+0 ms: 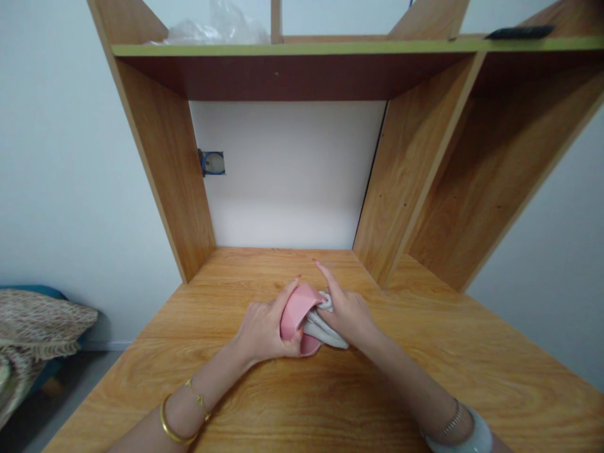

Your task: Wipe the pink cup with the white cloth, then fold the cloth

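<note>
The container [293,313] looked smooth with a soft sheen, plastic or ceramic I couldn't tell; at its four o'clock, the cloth [325,328] was matt and creased. The wood-grained desk [321,402] gleamed faintly; towards eleven o'clock, the plastic bag [224,28] was crinkled and glossy

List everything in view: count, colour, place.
Container: 1, pink, in left hand
Cloth: 1, pale grey, in right hand, at container's opening
Desk: 1, wood-brown, under hands
Shelving unit: 1, wood-brown, green-edged shelf, on desk
Plastic bag: at least 1, clear, upper shelf, left
Unidentified item: 1, black, upper shelf, right
Wall box: 1, blue inside, back wall
Patterned fabric: at least 1, beige, far left
Bracelets: 2 gold left, 2 pale right, on arms
Hands: 2, left and right, bare, centre
</note>
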Available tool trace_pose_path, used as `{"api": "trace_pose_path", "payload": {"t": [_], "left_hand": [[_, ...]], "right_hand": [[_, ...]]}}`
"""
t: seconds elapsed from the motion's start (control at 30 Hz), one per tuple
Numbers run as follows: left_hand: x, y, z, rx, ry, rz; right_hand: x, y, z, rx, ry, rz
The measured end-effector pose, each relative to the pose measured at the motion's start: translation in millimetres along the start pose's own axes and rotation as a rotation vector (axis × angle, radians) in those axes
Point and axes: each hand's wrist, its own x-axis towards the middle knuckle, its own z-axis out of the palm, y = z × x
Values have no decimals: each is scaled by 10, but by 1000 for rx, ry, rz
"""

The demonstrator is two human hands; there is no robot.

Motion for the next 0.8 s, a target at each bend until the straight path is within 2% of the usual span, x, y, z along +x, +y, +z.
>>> {"api": "trace_pose_path", "payload": {"t": [0.17,0.3,0.43,0.57,0.7,0.8], "left_hand": [[20,-25,4,-158,79,-57],[53,-43,19,-354,149,-126],[54,15,64,-484,105,-158],[42,88,87,-501,85,-143],[48,92,42,-464,101,-127],[49,84,-4,-388,110,-109]], "right_hand": [[-7,18,70,202,-36,113],[16,52,162,469,33,260],[52,66,247,674,133,322],[71,54,351,849,177,289],[82,75,420,833,133,309],[97,103,375,738,81,349]]}}
